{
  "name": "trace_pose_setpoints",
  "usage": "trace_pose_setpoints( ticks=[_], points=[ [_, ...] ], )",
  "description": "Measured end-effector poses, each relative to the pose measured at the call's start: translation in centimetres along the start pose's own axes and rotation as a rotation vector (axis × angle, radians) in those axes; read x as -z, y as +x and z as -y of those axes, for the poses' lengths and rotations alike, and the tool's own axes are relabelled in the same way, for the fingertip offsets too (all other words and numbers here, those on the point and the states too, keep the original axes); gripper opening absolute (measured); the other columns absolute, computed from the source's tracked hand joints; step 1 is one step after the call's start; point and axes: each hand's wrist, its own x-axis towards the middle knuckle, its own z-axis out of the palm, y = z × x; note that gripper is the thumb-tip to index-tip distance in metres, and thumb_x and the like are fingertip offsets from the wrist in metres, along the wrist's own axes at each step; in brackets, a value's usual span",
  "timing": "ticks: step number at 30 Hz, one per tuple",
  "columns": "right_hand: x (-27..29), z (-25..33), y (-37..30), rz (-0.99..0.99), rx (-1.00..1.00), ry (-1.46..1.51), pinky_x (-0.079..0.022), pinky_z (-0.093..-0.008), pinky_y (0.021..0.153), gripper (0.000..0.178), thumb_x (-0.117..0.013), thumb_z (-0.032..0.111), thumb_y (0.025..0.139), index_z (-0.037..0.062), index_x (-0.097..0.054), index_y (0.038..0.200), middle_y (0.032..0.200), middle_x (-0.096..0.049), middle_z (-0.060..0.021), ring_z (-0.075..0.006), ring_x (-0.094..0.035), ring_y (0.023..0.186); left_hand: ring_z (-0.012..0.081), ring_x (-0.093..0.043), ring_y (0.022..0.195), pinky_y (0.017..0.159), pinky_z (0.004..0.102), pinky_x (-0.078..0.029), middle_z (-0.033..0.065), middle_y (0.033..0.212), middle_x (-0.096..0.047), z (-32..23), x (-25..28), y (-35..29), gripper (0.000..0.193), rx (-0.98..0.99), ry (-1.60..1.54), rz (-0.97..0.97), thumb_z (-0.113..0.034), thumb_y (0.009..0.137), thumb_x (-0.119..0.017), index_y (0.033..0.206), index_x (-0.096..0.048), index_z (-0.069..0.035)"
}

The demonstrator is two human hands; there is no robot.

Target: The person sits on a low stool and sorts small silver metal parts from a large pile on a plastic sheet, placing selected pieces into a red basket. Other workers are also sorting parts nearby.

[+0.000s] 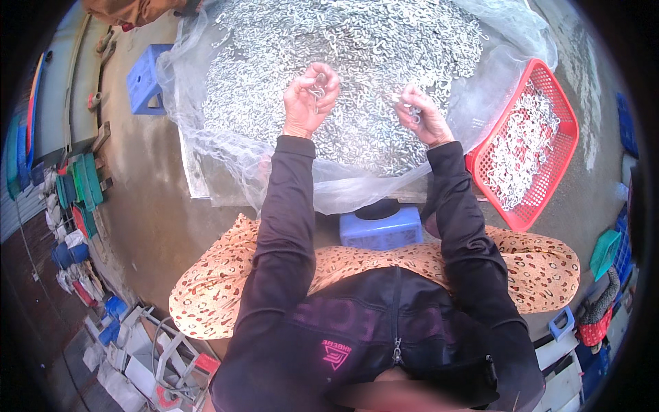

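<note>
A wide spread of small, curved, silver-white hook-like pieces [357,41] lies before me on a sheet of fine white netting [343,196]. Over its middle, my left hand [305,106] is raised with curled fingers around a few of these pieces. My right hand [427,120], farther right above the spread, also has its fingers closed on some pieces. Beside it on the right, a red plastic basket [572,137] with perforated walls tilts toward me and contains many similar pieces. The exact number in each hand is hidden by the fingers.
A blue plastic stool [381,233] sits close in front of me, between my knees. Another blue stool [143,81] stands left of the netting on wet concrete. Green crates [86,182] are at far left, with a white metal frame [168,350] at lower left.
</note>
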Motion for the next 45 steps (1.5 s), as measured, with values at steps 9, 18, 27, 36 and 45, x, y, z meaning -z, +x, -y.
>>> trace_pose_setpoints(
  ticks=[9, 18, 27, 36, 45],
  points=[
    [-0.7, 3.4, -1.3, -0.195, -0.076, -0.163, -0.030, -0.0208, 0.044, 0.012, -0.062, 0.014, 0.084, 0.0030, -0.062, 0.090, 0.062, -0.043, 0.0032, -0.0062, -0.039, 0.054, 0.0159, -0.052, 0.053, 0.054, 0.0344, -0.044, 0.0051, 0.057, -0.057, 7.5, 5.2, 3.3, 0.029, -0.069, 2.060, -0.339, -0.030, 0.076, -0.069, 0.068, -0.065, -0.003],
    [-2.1, 5.1, -2.5, 0.217, 0.175, 0.235, -0.039, -0.0236, 0.051, 0.024, -0.056, 0.025, 0.082, 0.0019, -0.049, 0.086, 0.078, -0.048, -0.0100, -0.0133, -0.046, 0.066, 0.0045, -0.048, 0.058, 0.052, 0.0205, -0.036, -0.0025, 0.066, -0.059, 2.4, 1.8, 2.1, 0.019, 0.203, 1.435, -0.299, -0.021, 0.073, -0.075, 0.078, -0.066, -0.005],
    [1.4, -2.3, 4.3, -0.425, -0.166, -1.622, -0.049, -0.0407, 0.067, 0.035, -0.065, 0.037, 0.079, 0.0031, -0.064, 0.084, 0.082, -0.065, -0.0152, -0.0310, -0.063, 0.079, 0.0078, -0.034, 0.052, 0.041, 0.0173, -0.026, 0.0056, 0.078, -0.042, -0.6, -0.4, -0.8, 0.020, 0.021, 0.021, 0.074, -0.025, 0.089, -0.053, 0.100, -0.048, -0.008],
    [2.0, -0.5, 1.3, -0.170, -0.060, -0.252, -0.047, -0.0285, 0.061, 0.012, -0.061, 0.016, 0.080, 0.0066, -0.054, 0.075, 0.068, -0.051, 0.0007, -0.0148, -0.048, 0.055, 0.0083, -0.036, 0.049, 0.044, 0.0195, -0.033, 0.0064, 0.075, -0.047, -2.0, -0.8, 0.7, 0.029, 0.139, 0.333, 0.164, -0.029, 0.090, -0.050, 0.075, -0.047, -0.005],
    [0.8, 0.5, 0.0, 0.075, 0.180, 0.355, -0.046, -0.0257, 0.053, 0.029, -0.051, 0.033, 0.090, 0.0059, -0.054, 0.080, 0.078, -0.055, -0.0040, -0.0148, -0.055, 0.070, 0.0280, -0.063, 0.070, 0.065, 0.0364, -0.048, 0.0163, 0.079, -0.065, 5.2, 3.6, -0.7, 0.023, 0.209, 1.893, 0.198, -0.012, 0.070, -0.072, 0.089, -0.065, -0.001]
  ],
)
